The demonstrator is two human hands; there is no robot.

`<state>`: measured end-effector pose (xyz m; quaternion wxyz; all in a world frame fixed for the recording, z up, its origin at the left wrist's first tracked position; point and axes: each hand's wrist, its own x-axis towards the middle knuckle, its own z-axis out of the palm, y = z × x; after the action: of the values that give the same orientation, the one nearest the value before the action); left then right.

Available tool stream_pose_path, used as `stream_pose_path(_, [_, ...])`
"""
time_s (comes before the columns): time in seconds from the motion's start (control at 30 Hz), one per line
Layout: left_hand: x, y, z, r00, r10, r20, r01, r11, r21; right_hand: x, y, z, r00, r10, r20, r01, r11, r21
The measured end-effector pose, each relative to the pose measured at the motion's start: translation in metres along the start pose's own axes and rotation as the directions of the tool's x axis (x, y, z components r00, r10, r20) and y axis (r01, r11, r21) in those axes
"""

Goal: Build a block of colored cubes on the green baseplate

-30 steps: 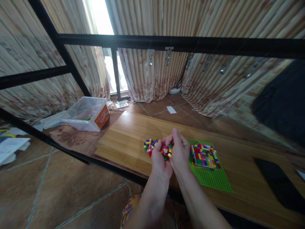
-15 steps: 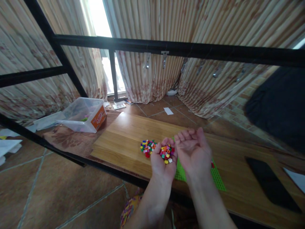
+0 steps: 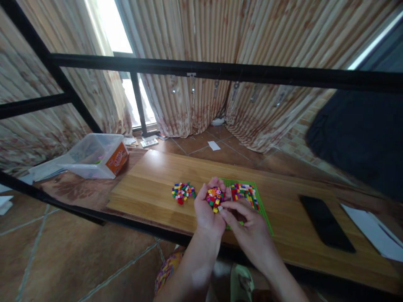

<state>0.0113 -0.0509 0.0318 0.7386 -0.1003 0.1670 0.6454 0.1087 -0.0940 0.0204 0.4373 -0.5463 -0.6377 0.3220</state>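
My left hand (image 3: 206, 209) is cupped, palm up, around a heap of small multicoloured toy bricks (image 3: 215, 195). The thumb and forefinger of my right hand (image 3: 247, 220) pinch a white toy brick (image 3: 220, 207) at the near edge of that heap. Under and beyond my right hand lies a green baseplate (image 3: 262, 205), with rows of coloured bricks (image 3: 244, 191) fixed on it; my hands cover part of it. A loose pile of similar bricks (image 3: 183, 191) rests on the wooden board, left of my left hand.
The wooden board (image 3: 141, 184) spans the low table. A black phone-like slab (image 3: 325, 222) and white paper (image 3: 371, 230) lie to the right. On the left stands a clear plastic bin (image 3: 91, 161) with an orange label. A black metal bar (image 3: 157, 65) crosses in front of the curtains.
My right hand, palm up and empty before, has turned over and pinches a white brick at my left palm. The view has shifted, uncovering more of the baseplate and its bricks.
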Motion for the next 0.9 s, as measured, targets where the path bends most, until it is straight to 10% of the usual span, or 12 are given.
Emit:
stream_pose_path(0.3, [0.001,-0.018,0.001,0.998,-0.047,-0.031,0.049,0.996,0.08,0.002,0.008,-0.024,0.993,0.082,-0.086,-0.063,0.978,0.201])
stream_pose_path(0.47, [0.008,-0.01,-0.005,0.99,-0.063,-0.126,0.074,0.993,0.088,0.019,0.046,-0.058,0.904,0.281,-0.323,-0.2,0.944,0.261])
stream_pose_path(0.9, [0.029,-0.009,-0.016,0.975,-0.045,-0.216,0.086,0.979,0.186,0.049,0.09,-0.048,0.944,-0.049,-0.326,-0.106,0.891,-0.442])
